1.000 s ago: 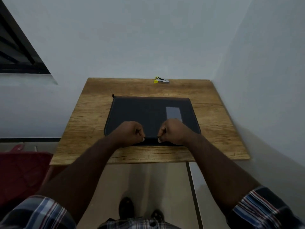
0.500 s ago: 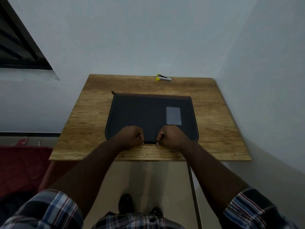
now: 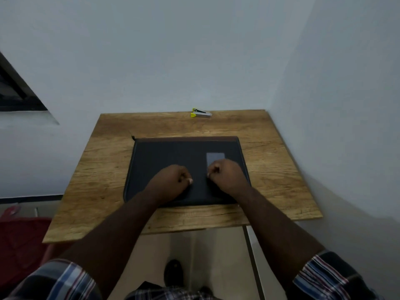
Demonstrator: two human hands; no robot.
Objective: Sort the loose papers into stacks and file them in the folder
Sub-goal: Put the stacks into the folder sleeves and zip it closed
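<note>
A dark zipped folder (image 3: pixel 173 154) lies flat and closed in the middle of the wooden table (image 3: pixel 104 174). A grey rectangular label (image 3: pixel 215 158) sits on its cover towards the right. My left hand (image 3: pixel 171 182) and my right hand (image 3: pixel 227 176) rest side by side on the cover, a little in from its near edge. Both are curled into fists with the thumbs facing each other, and I see nothing held in them. No loose papers are in view.
A small yellow and silver stapler (image 3: pixel 201 113) lies at the table's far edge against the wall. Walls close in behind and on the right. A red object (image 3: pixel 19 239) sits low on the left, and a dark window (image 3: pixel 17 94) is higher on the left wall.
Both fists have moved from the folder's near edge further onto its cover. The view has shifted, so the table and folder sit lower in the frame.
</note>
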